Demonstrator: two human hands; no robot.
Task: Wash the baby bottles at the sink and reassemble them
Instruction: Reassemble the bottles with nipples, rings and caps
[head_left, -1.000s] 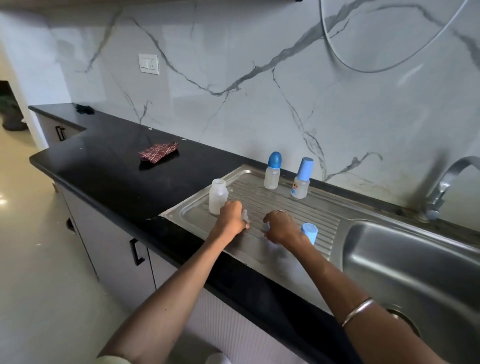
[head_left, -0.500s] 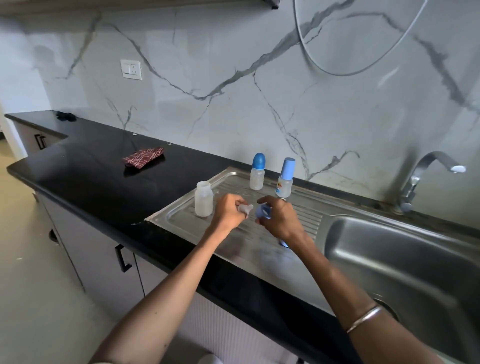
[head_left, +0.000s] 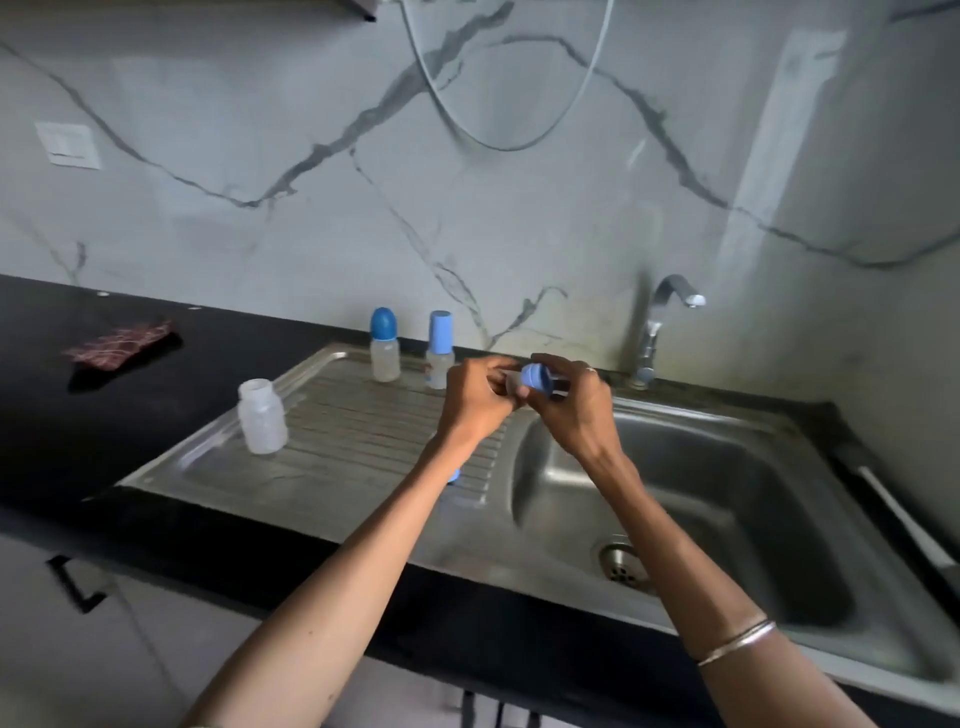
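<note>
Our right fingers (head_left: 558, 371) curl round a blue collar ring (head_left: 535, 376), pinching it above the seam where the draining board meets the basin. Our left fingers (head_left: 493, 374) close on a small pale teat (head_left: 511, 385) and press it against the ring; the two hands meet there, the left hand (head_left: 475, 400) and the right hand (head_left: 574, 410) touching at the fingertips. How far the teat sits inside the ring we cannot tell, as the fingers hide the join.

Just behind the left fingers stand two capped bottles on the back edge of the draining board (head_left: 353, 441): a bottle with a tall pale-blue cap (head_left: 440, 357) nearest, and beside it, farther left, a bottle with a rounded dark-blue cap (head_left: 385, 352). Both are upright. Well to the left of the fingers, an uncapped clear bottle (head_left: 262, 417) stands upright near the board's left rim. Below the left wrist a sliver of a blue cap (head_left: 455, 475) peeks out on the board.

To the right of and below the right fingers lies the steel sink basin (head_left: 727, 488), and behind them the tap (head_left: 660, 332). Far left, on the black counter (head_left: 104, 431), lies a red checked cloth (head_left: 122, 343). A thin bangle (head_left: 737, 642) circles our right forearm.
</note>
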